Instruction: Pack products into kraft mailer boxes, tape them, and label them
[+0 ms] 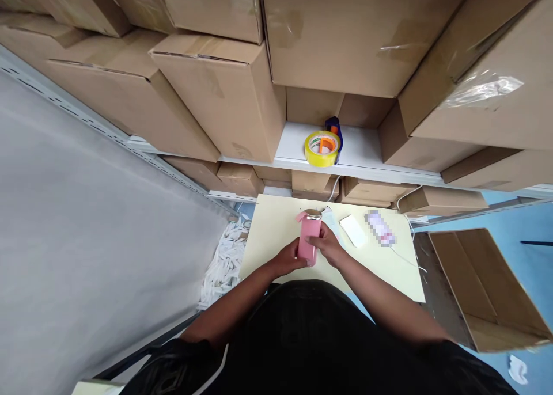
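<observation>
Both hands hold a small pink handheld device (309, 236) over a pale yellow table (276, 234). My left hand (288, 259) grips its lower end from the left. My right hand (329, 246) closes on its right side. The device has a round light-coloured top end pointing away from me. A white flat packet (353, 230) and a blurred-out item (380, 228) lie on the table just right of the hands.
A yellow tape roll on a dispenser (323, 147) sits on a white shelf (367, 153) among stacked cardboard boxes (207, 90). An open cardboard box (488, 291) stands on the floor at right. White paper strips (224, 262) are heaped left of the table. A grey wall fills the left.
</observation>
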The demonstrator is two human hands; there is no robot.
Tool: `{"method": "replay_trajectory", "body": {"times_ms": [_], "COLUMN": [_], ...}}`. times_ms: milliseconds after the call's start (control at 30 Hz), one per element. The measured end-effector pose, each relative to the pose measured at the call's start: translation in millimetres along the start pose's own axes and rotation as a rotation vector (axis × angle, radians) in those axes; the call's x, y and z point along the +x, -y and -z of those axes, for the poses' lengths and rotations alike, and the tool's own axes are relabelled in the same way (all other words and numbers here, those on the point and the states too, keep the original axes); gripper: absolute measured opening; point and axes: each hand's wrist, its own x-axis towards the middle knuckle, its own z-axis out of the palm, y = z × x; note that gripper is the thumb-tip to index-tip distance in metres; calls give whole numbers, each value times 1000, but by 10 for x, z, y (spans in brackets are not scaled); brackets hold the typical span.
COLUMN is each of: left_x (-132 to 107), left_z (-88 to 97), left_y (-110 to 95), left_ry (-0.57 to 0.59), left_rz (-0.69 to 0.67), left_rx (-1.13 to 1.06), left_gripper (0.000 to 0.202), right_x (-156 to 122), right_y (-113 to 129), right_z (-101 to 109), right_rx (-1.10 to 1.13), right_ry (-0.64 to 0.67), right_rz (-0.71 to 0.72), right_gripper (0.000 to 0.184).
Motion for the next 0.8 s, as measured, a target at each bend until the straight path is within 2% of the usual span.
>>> {"method": "replay_trajectory", "body": {"times_ms": [100,167,300,367,433,500,567,633,700,733,800], "left_x": [-6,-30,-137,-198,-249,-286,-311,-328,-339,-343,-349], "left_z": [-75,-81,2,28,18,-8,-22,-15,0,4,0], "left_y": [-76,-131,-242,-281,-304,-315,-314,-303,-282,-270,-247], "left_ry": [-86,-102,49,97,54,-64,-150,-139,-71,-48,-54], "left_rz": [-116,-156,-44,24,21,-33,-69,-52,7,43,70], "left_rx": [-199,-296,-457,-536,-561,-538,-518,-531,-572,-595,-617], "left_gripper": [82,78,71,71,71,70,70,68,70,74,77], "right_x": [-15,-52,-113,-117,-107,-98,-102,-120,-138,-142,-136], "right_y": [124,218,387,433,449,450,458,478,493,492,471], "right_z": [-64,-77,-108,-162,-239,-310,-347,-350,-344,-345,-365], "right_rx": [83,134,261,309,311,276,255,277,305,306,277], "right_ry": [-155,-139,35,73,17,-98,-136,-40,68,80,16], "right_rz": [71,90,40,15,32,91,127,99,47,33,43], "right_gripper": [61,60,52,51,49,50,50,48,44,43,41]}}
